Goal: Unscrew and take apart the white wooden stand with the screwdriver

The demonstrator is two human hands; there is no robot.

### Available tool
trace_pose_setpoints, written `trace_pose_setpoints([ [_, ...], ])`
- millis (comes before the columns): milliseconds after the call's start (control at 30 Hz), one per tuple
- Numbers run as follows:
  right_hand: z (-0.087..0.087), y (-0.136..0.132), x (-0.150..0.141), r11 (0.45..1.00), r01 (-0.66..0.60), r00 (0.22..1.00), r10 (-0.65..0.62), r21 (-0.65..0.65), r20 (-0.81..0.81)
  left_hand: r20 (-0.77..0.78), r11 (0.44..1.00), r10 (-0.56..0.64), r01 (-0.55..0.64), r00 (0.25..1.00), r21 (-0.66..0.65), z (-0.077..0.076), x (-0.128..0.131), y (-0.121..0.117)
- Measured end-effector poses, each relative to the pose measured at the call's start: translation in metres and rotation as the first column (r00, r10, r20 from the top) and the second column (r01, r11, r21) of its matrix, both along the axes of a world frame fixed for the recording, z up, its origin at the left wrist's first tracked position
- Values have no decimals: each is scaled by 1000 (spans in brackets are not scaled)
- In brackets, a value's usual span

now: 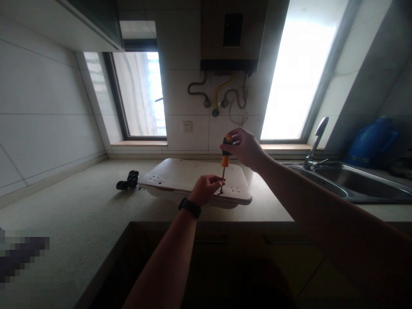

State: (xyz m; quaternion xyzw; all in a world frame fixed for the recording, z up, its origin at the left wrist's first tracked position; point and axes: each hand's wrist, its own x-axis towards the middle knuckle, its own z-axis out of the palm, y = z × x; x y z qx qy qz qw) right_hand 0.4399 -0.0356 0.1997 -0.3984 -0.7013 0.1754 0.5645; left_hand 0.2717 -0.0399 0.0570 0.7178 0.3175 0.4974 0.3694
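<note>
The only view comes from the person's head, above and in front of the white panel (188, 171). It faces forward and down across it toward the wall, the panel within arm's reach.

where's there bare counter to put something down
Widest: counter left of the black twisted object. Narrower: between white panel and sink, beside the right forearm. Crowded: around the screwdriver, with left hand and right hand.

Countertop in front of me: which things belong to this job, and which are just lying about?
In the job:
- screwdriver, gripped by the right hand
- left hand, at its shaft
- white casing under its tip

Apparently just about:
- black twisted object
- blue container by the sink
</note>
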Motion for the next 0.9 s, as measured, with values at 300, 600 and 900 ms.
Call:
trace_pose_setpoints([
  [300, 0, 2, 3, 1000, 21, 1000, -21, 7, 11, -12, 1000, -12, 12, 1000, -3, 0, -1, -2],
  [600, 2, -2, 1, 999, -26, 1000, 25, -32, -6, -30, 1000, -24, 24, 999, 1, 2, -3, -3],
  [900, 8, -15, -1, 976, -167, 984, 174, -142, 39, -10, 1000, 22, -23, 1000, -8, -1, -3, -1],
])
